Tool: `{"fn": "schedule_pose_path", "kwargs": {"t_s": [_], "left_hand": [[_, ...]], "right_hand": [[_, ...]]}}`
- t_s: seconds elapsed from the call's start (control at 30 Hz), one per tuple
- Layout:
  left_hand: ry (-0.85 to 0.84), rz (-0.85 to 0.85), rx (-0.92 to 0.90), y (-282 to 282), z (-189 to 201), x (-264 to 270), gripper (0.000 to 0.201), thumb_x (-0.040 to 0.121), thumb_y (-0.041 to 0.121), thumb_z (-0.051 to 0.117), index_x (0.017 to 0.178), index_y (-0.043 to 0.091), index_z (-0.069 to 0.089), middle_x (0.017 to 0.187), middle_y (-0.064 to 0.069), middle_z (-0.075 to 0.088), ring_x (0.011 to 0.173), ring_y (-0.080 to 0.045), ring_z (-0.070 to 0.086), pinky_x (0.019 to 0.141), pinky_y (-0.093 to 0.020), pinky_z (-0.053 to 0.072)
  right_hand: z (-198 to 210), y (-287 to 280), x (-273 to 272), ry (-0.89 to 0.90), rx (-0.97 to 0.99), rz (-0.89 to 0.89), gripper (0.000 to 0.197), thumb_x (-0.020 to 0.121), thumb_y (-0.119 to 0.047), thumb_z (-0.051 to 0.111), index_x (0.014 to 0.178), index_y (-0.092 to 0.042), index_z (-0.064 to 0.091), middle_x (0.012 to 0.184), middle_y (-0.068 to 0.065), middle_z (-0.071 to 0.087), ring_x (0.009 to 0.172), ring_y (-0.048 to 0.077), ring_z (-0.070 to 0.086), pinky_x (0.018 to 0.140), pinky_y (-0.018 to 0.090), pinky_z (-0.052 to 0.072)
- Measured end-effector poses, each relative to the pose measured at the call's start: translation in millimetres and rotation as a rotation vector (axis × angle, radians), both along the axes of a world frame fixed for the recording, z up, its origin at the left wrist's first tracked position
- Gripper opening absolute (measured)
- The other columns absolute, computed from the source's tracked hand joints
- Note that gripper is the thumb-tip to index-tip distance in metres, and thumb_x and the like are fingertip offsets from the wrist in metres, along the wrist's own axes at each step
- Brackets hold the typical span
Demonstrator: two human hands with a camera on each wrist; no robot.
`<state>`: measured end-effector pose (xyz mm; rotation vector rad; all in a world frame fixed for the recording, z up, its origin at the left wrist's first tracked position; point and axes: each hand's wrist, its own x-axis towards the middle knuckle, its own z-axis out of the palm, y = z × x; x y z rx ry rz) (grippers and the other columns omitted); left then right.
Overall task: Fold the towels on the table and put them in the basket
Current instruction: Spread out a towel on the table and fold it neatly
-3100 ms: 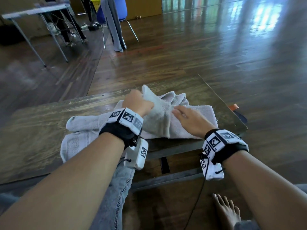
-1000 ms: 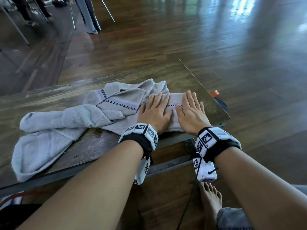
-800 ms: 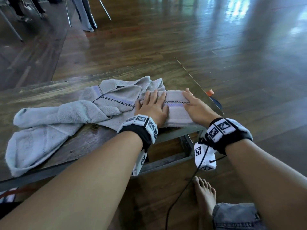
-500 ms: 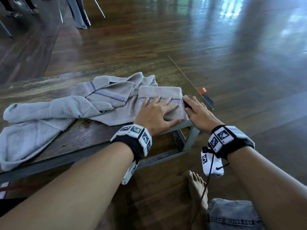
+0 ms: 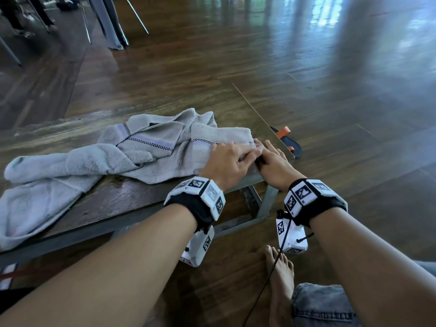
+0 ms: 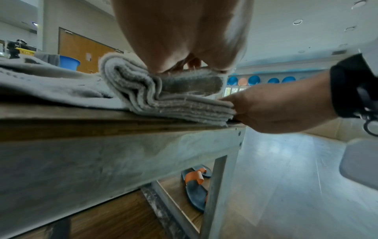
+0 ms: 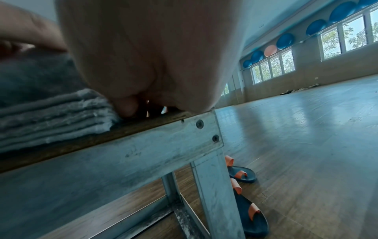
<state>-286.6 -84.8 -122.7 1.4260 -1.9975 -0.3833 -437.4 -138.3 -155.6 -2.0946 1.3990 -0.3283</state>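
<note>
A grey folded towel (image 5: 221, 135) lies in several layers at the table's near right corner, and its stacked edges show in the left wrist view (image 6: 174, 106) and the right wrist view (image 7: 51, 116). My left hand (image 5: 230, 161) presses flat on top of it with straight fingers. My right hand (image 5: 274, 164) lies against the towel's right edge, fingers straight along the tabletop, their tips at or just under the bottom layer (image 6: 231, 111). No basket is in view.
Two crumpled grey towels (image 5: 141, 147) (image 5: 47, 185) sprawl over the wooden table (image 5: 118, 201) to the left. Blue and orange sandals (image 5: 285, 142) lie on the floor by the table's right leg (image 7: 214, 194). My bare foot (image 5: 280, 279) rests below. Chair legs stand far left.
My right hand came off the top of the folded towel and went to its right edge. My left hand slid rightward over the top and stays flat. The crumpled towels have not moved.
</note>
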Motion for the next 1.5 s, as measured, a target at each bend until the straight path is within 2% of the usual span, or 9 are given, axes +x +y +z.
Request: {"fn": "schedule_pose_path", "kwargs": {"t_s": [0.07, 0.17, 0.37, 0.43, 0.53, 0.6, 0.7, 0.87, 1.5], "left_hand": [[-0.252, 0.019, 0.14, 3.3, -6.5, -2.4, 0.037, 0.102, 0.045, 0.041, 0.117, 0.028, 0.07, 0.124, -0.003, 0.068, 0.131, -0.035, 0.049, 0.115, -0.059, 0.023], [-0.372, 0.021, 0.165, 4.9, -10.2, -0.1, 0.044, 0.101, 0.051, 0.035, 0.136, 0.034, 0.056, 0.154, 0.004, 0.041, 0.15, -0.028, 0.021, 0.119, -0.06, 0.009], [-0.351, -0.009, 0.268, -1.2, -8.1, -0.4, 0.038, 0.095, 0.034, 0.045, 0.119, 0.018, 0.07, 0.142, -0.004, 0.056, 0.145, -0.024, 0.033, 0.12, -0.055, 0.012], [-0.137, -0.003, 0.288, -6.0, -0.1, 6.0, 0.034, 0.086, 0.03, 0.046, 0.073, 0.014, 0.073, 0.089, -0.004, 0.075, 0.097, -0.012, 0.065, 0.096, -0.039, 0.044], [0.086, 0.147, 0.136, -20.9, 9.9, 25.0, 0.047, 0.091, 0.026, 0.046, 0.047, 0.01, 0.052, 0.045, 0.002, 0.051, 0.044, -0.01, 0.046, 0.054, -0.029, 0.04], [-0.059, 0.272, 0.036, -30.9, 5.0, 39.2, 0.039, 0.101, 0.03, 0.041, 0.082, 0.01, 0.069, 0.086, -0.006, 0.068, 0.084, -0.017, 0.062, 0.08, -0.04, 0.05], [-0.32, 0.285, 0.392, -33.6, -18.2, 54.4, 0.052, 0.103, 0.05, 0.025, 0.152, 0.035, 0.029, 0.165, 0.001, 0.012, 0.153, -0.019, 0.003, 0.122, -0.05, 0.005], [-0.337, 0.272, 0.329, -33.2, -41.3, 64.0, 0.055, 0.101, 0.051, 0.018, 0.154, 0.042, 0.009, 0.166, 0.009, -0.003, 0.152, -0.013, -0.011, 0.121, -0.048, -0.003], [-0.211, 0.419, 0.446, -34.2, -39.3, 74.9, 0.062, 0.102, 0.051, 0.017, 0.156, 0.032, -0.007, 0.164, 0.006, -0.016, 0.151, -0.011, -0.015, 0.121, -0.037, -0.012]], "right_hand": [[2.0, 1.8, 0.2, -0.032, 0.04, -0.017, 0.064, 0.097, -0.004, 0.038, 0.157, -0.022, 0.025, 0.167, 0.0, 0.017, 0.156, 0.019, -0.001, 0.124, 0.037, -0.003], [10.1, 2.7, 1.1, -0.21, 0.025, -0.162, 0.06, 0.096, -0.002, 0.04, 0.152, -0.022, 0.035, 0.15, 0.011, 0.045, 0.14, 0.028, 0.038, 0.113, 0.04, 0.032], [12.1, 5.5, 22.6, -0.335, 0.049, -0.073, 0.047, 0.109, -0.034, 0.032, 0.154, -0.025, 0.037, 0.151, 0.005, 0.048, 0.141, 0.02, 0.041, 0.12, 0.041, 0.027], [3.8, 4.6, 24.9, -0.243, 0.065, -0.047, 0.05, 0.109, -0.039, 0.023, 0.158, -0.028, 0.027, 0.165, -0.003, 0.028, 0.153, 0.013, 0.017, 0.124, 0.03, 0.003], [-4.6, 6.4, 28.9, -0.07, -0.043, -0.024, 0.051, 0.109, -0.036, 0.023, 0.16, -0.031, 0.017, 0.168, -0.011, 0.011, 0.155, 0.011, 0.0, 0.125, 0.033, -0.001], [-1.5, 8.7, 34.1, -0.029, -0.064, -0.035, 0.052, 0.106, -0.029, 0.03, 0.157, -0.028, 0.02, 0.166, -0.009, 0.014, 0.155, 0.015, 0.0, 0.125, 0.038, 0.003], [16.6, 4.9, 46.6, 0.151, -0.114, -0.017, 0.043, 0.094, -0.023, 0.039, 0.137, -0.019, 0.036, 0.157, 0.003, 0.023, 0.152, 0.023, 0.002, 0.122, 0.047, 0.01], [26.0, 4.9, 74.1, 0.227, -0.428, -0.05, 0.046, 0.093, -0.028, 0.043, 0.135, -0.011, 0.048, 0.157, 0.01, 0.036, 0.153, 0.024, 0.014, 0.124, 0.045, 0.013], [-11.9, -5.8, 69.7, 0.132, -0.147, -0.16, 0.068, 0.102, -0.055, 0.019, 0.161, -0.025, 0.004, 0.169, -0.008, -0.01, 0.155, 0.016, -0.007, 0.125, 0.042, -0.003]]}}
